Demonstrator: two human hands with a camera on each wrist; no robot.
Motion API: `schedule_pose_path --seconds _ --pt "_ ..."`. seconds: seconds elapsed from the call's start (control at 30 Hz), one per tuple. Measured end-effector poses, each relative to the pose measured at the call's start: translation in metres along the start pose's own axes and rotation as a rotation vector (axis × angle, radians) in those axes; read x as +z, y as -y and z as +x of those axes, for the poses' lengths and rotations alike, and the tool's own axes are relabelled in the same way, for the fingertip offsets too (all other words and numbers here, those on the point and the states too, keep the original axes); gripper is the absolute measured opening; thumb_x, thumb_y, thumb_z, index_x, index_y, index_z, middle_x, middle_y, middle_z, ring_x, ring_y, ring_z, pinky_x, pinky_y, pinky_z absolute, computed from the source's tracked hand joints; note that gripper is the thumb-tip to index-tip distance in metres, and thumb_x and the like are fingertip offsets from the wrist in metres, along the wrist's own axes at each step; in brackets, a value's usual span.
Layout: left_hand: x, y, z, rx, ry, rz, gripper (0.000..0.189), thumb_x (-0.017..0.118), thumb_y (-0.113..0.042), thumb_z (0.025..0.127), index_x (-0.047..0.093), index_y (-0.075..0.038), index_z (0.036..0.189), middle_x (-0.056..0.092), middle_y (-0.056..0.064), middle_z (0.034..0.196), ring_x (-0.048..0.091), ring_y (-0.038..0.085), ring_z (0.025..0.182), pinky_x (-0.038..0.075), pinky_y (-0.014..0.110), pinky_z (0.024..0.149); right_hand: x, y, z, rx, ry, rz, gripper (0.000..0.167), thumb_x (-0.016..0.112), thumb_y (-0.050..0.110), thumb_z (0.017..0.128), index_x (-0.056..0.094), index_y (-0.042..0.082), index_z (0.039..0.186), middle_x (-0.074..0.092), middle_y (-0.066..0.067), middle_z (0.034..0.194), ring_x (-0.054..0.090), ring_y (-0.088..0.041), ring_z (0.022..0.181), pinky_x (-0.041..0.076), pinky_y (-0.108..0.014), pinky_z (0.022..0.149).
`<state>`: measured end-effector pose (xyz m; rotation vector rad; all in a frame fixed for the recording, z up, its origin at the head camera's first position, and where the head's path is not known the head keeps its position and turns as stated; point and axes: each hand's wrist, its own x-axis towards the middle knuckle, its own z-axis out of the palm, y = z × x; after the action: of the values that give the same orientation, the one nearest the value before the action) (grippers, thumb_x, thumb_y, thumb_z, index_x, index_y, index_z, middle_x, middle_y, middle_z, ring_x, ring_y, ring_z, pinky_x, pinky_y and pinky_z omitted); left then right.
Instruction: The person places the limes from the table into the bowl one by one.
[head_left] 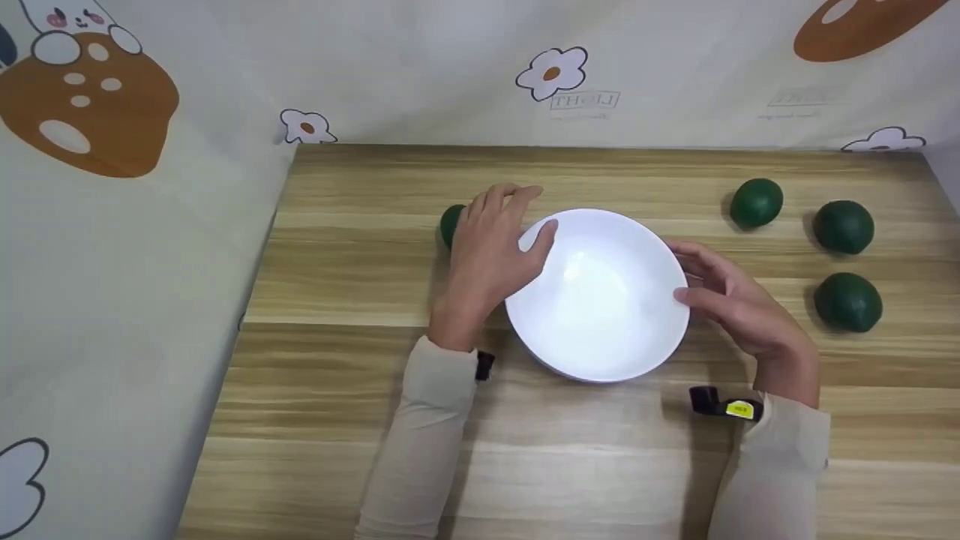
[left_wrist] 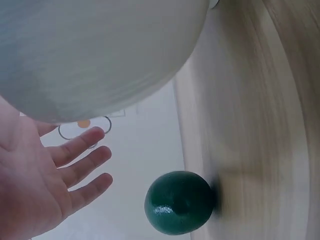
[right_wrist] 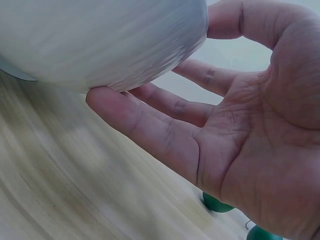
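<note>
A white bowl (head_left: 600, 300) is between my hands, its hollow facing up. My right hand (head_left: 739, 300) holds its right side, thumb on the rim and fingers (right_wrist: 145, 127) against the outer wall. At the upper left of the bowl is my left hand (head_left: 491, 251), with its thumb over the rim. The other fingers (left_wrist: 82, 170) of that hand are spread and apart from the bowl in the left wrist view. Just beyond the left hand lies a dark green, glossy, egg-shaped fruit (left_wrist: 177, 202), partly hidden by that hand in the head view. Whether the bowl touches the table cannot be told.
Three similar dark green fruits lie on the right of the wooden table (head_left: 337, 375): one farther back (head_left: 756, 203), one in the middle (head_left: 844, 226) and one nearer (head_left: 848, 301). A pale patterned sheet (head_left: 412, 75) borders the table's back and left.
</note>
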<state>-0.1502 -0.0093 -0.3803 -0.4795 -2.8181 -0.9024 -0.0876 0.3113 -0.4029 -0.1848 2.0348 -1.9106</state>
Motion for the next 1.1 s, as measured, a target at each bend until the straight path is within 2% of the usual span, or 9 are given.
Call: schedule_pose_path --seconds 0.2,0.47,0.67,0.83,1.1 --pt "-0.001 0.005 0.002 -0.022 -0.009 0.008 0.051 0.058 -0.043 0.104 0.061 -0.016 0.148 0.060 0.012 0.149 0.054 0.030 0.143 0.041 0.050 0.120 0.000 0.001 0.000 0.010 -0.006 -0.025 0.056 0.059 0.000 0.101 0.048 0.011 0.154 0.061 0.003 0.147 0.067 -0.014 0.125 0.062 -0.031 0.092" --pt "-0.002 0.007 0.003 -0.061 0.012 0.014 0.052 0.057 -0.043 0.105 0.060 -0.017 0.150 0.058 0.011 0.152 0.052 0.031 0.146 0.039 0.052 0.121 0.001 0.001 -0.001 0.007 0.003 -0.038 0.055 0.059 0.000 0.101 0.047 0.010 0.154 0.060 0.003 0.146 0.068 -0.013 0.123 0.062 -0.030 0.091" --pt "-0.002 0.009 0.003 -0.064 0.022 0.016 0.053 0.055 -0.045 0.105 0.058 -0.018 0.151 0.058 0.011 0.153 0.051 0.030 0.146 0.038 0.053 0.122 0.001 0.001 0.000 0.020 0.000 -0.046 0.055 0.060 0.002 0.101 0.047 0.011 0.154 0.058 0.002 0.147 0.068 -0.014 0.123 0.063 -0.032 0.090" --pt "-0.003 0.015 0.002 -0.048 0.008 -0.021 0.052 0.054 -0.043 0.106 0.059 -0.016 0.150 0.059 0.012 0.151 0.052 0.032 0.146 0.037 0.053 0.123 0.002 0.002 0.000 0.046 -0.006 -0.048 0.054 0.060 0.003 0.101 0.047 0.013 0.153 0.057 0.002 0.146 0.067 -0.012 0.125 0.063 -0.031 0.090" --pt "-0.002 0.018 0.004 -0.070 0.005 -0.047 0.050 0.055 -0.040 0.107 0.060 -0.016 0.150 0.058 0.013 0.152 0.052 0.032 0.146 0.037 0.053 0.124 0.000 0.004 0.000 0.045 0.014 -0.047 0.055 0.060 0.003 0.102 0.046 0.014 0.154 0.056 0.000 0.148 0.068 -0.014 0.125 0.063 -0.034 0.090"
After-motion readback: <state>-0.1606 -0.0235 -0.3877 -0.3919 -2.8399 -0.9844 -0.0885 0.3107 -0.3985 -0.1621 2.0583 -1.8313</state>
